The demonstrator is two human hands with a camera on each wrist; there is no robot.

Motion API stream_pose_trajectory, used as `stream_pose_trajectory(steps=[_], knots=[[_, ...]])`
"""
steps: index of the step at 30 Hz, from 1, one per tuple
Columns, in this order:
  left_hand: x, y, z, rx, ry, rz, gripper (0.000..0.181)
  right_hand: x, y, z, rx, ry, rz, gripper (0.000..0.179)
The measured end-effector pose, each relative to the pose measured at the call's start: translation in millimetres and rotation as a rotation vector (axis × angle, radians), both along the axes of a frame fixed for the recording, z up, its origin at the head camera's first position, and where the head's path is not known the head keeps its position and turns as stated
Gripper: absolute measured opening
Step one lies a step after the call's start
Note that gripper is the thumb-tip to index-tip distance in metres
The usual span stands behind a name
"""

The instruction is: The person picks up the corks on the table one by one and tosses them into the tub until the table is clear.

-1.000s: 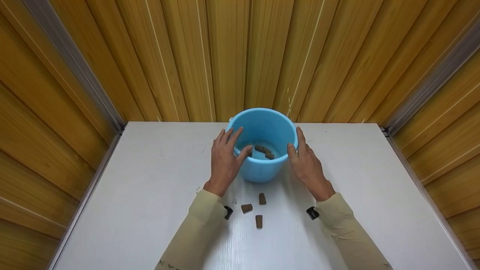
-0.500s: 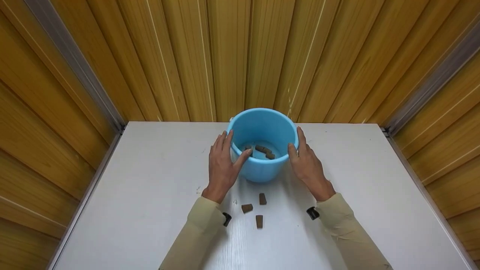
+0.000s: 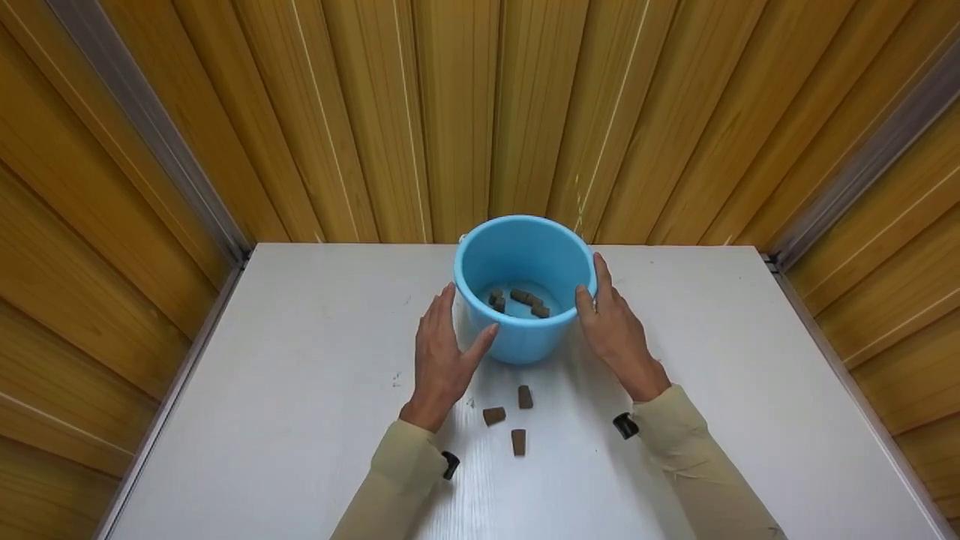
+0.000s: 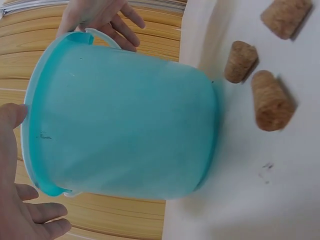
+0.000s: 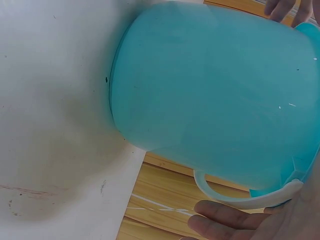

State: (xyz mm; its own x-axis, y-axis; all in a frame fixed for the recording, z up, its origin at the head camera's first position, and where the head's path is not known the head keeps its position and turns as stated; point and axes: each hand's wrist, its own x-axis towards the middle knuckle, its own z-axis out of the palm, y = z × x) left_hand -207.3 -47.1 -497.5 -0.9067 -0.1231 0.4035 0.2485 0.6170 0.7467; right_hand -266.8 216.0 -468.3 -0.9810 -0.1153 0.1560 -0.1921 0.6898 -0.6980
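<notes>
A light blue bucket stands upright at the back of the white table, with several corks on its bottom. My left hand is at the near left of the rim, fingers straight and thumb spread. In the left wrist view its thumb tip overlaps the rim. On the right, my right hand lies along the rim, thumb at the edge and fingers outside. The right wrist view has these fingers extended beside the bucket's white handle. Three brown corks lie on the table in front of the bucket.
The white table ends just behind the bucket. Wood-patterned panels rise at the back and on both sides, with grey metal strips along the corners. Each sleeve carries a small black device near the cuff.
My left hand has drawn back toward me and slightly left, its fingers and thumb coming off the rim's inner side. The right hand, bucket and corks have stayed in place.
</notes>
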Motion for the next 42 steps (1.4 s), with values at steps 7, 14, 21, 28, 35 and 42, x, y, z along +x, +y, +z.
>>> stream_pose_trajectory(steps=[7, 14, 21, 28, 35, 42], knots=[[9.9, -2.0, -11.4, -0.088, -0.052, -0.024, 0.078, 0.5, -1, -0.2, -0.013, 0.031, 0.008, 0.074], [18.9, -3.8, -24.0, -0.188, -0.095, -0.089, 0.065, 0.5, -1, 0.3, -0.008, 0.023, 0.009, 0.074], [26.6, -5.0, -36.7, -0.257, -0.174, -0.147, 0.060, 0.9, -1, 1.2, 0.007, -0.003, 0.006, 0.075], [30.8, -2.9, -41.9, -0.285, -0.266, -0.179, 0.058, 1.0, 0, 2.1, 0.001, -0.004, 0.003, 0.076], [35.1, 0.1, -49.3, -0.288, -0.310, -0.218, 0.053, 2.2, 1, 1.5, 0.006, 0.015, -0.002, 0.075], [36.1, 2.2, -55.5, -0.294, -0.323, -0.227, 0.052, 1.3, 0, 0.7, 0.003, 0.011, 0.001, 0.075]])
